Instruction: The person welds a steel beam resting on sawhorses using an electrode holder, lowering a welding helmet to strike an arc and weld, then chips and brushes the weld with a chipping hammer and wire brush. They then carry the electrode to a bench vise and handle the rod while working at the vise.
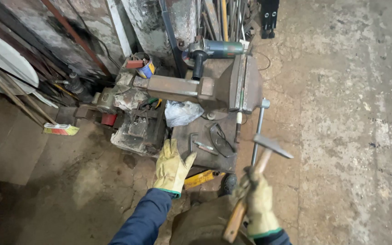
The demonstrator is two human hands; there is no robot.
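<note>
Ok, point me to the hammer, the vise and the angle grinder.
hammer (273,146), head view, on its steel head, above the gloved right hand (260,204).
vise (246,86), head view, on the outer jaw block.
angle grinder (221,47), head view, on its green body behind the vise.
</note>
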